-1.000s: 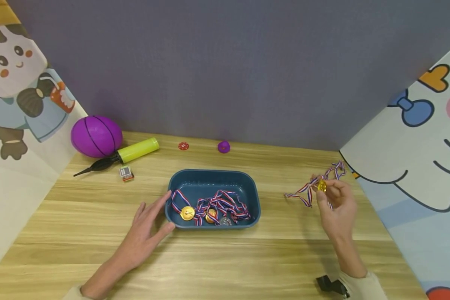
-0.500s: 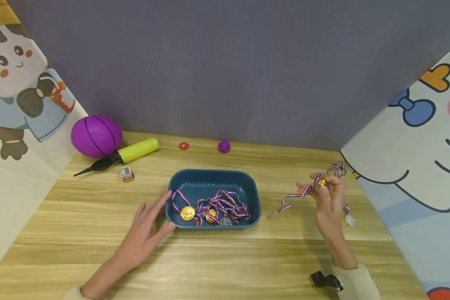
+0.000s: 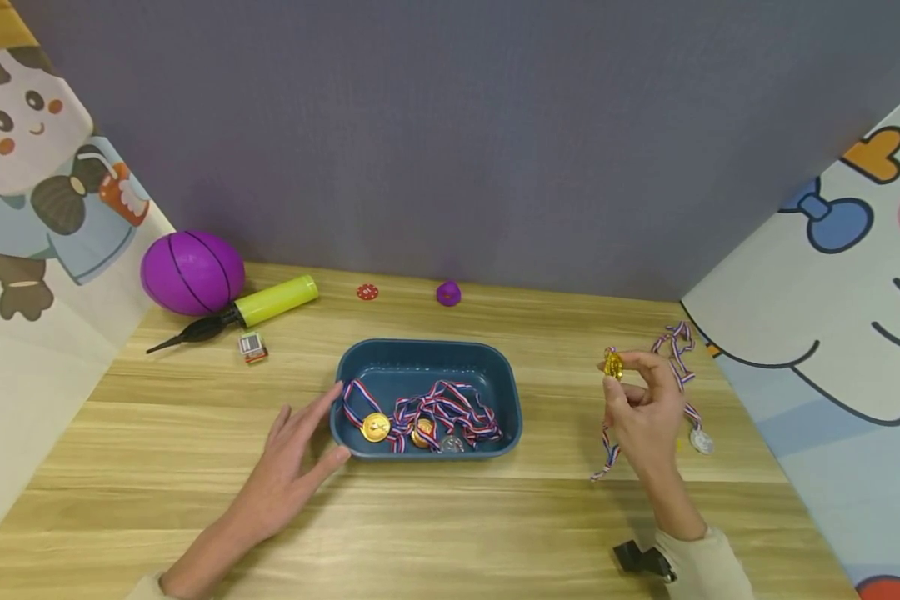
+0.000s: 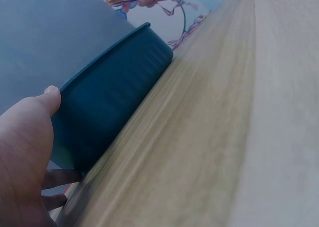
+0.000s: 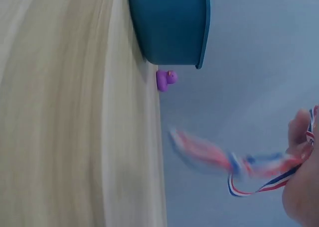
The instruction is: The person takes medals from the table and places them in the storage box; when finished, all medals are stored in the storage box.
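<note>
In the head view, my right hand (image 3: 648,417) pinches a gold medal (image 3: 613,365) between thumb and fingers, above the table to the right of a dark teal plastic bin (image 3: 390,375). The medal's striped ribbon (image 5: 209,155) hangs from this hand, blurred in the right wrist view. My left hand (image 3: 285,479) touches the bin's left end with extended fingers and thumb; in the left wrist view, the thumb (image 4: 52,100) lies on the bin's wall. Inside the bin are two gold medals (image 3: 375,427), a silver medal (image 3: 452,444) and tangled ribbons (image 3: 450,404).
A silver medal (image 3: 701,442) with its ribbon (image 3: 678,342) lies at the table's right. Along the back are a purple ball (image 3: 193,273), a yellow pump (image 3: 276,301), a small box (image 3: 253,347), a red chip (image 3: 367,292) and a purple duck (image 5: 167,80). A grey partition rises behind.
My right hand has moved left with the gold medal and drawn its ribbon off the other one, so the silver medal at the right now shows. The left hand and bin have stayed still.
</note>
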`<state>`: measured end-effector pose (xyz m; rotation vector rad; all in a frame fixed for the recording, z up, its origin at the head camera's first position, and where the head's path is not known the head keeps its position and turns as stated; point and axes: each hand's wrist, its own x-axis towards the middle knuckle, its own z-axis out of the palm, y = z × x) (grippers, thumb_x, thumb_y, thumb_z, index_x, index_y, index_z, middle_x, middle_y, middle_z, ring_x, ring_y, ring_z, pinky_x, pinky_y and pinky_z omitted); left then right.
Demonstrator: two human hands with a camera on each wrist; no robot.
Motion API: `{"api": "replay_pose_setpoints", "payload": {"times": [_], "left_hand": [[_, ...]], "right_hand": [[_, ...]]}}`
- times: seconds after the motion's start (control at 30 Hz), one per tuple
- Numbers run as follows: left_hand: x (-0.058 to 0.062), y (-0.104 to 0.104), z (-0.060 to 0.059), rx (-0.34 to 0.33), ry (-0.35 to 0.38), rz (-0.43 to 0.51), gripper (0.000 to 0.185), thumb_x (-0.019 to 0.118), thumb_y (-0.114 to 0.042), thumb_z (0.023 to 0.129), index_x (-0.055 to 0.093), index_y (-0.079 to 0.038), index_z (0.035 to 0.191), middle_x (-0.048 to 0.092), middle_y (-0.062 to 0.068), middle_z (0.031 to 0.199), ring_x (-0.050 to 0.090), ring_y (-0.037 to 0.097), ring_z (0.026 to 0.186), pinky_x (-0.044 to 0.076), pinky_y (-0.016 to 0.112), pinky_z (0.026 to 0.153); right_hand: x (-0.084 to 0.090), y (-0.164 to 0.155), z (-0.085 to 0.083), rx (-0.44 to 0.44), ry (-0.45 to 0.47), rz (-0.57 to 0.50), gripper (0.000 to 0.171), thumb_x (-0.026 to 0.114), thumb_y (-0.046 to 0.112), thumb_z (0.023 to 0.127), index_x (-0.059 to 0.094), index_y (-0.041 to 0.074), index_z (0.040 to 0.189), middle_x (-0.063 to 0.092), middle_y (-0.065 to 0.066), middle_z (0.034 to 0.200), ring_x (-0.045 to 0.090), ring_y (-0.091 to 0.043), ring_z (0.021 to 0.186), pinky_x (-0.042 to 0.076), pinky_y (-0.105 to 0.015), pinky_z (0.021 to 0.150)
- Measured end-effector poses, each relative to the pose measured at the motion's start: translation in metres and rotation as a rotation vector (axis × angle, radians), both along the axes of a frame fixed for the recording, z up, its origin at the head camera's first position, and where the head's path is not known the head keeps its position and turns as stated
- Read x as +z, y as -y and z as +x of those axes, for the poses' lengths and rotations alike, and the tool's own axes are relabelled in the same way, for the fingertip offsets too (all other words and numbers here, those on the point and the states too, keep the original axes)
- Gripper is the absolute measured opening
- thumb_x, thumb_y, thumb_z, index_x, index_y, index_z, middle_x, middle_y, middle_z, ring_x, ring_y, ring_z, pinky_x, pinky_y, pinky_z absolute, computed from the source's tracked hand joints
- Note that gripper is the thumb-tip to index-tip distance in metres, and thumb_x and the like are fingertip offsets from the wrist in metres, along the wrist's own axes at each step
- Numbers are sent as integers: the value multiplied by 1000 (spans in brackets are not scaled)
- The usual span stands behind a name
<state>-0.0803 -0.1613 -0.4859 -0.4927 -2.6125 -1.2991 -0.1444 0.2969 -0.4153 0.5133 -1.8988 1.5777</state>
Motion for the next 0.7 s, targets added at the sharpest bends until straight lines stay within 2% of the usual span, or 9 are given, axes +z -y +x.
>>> {"api": "replay_pose_setpoints", "payload": {"times": [0.2, 0.7], "left_hand": [[0, 0, 0, 3, -9, -10, 80, 72, -27, 108, 30, -29, 177, 50, 16, 170, 47, 47, 154, 8, 74, 133], [1, 0, 2, 4, -1, -9, 80, 71, -29, 109, 29, -29, 177, 47, 14, 172, 45, 47, 155, 6, 72, 134]], "right_hand": [[9, 11, 1, -88, -23, 77, 36, 69, -23, 84, 60, -23, 119, 72, 10, 115, 74, 4, 66, 50, -11, 42], [39, 45, -3, -23, -100, 2, 34, 68, -20, 81, 60, -26, 114, 73, 4, 108, 76, 2, 71, 47, -8, 48]]}}
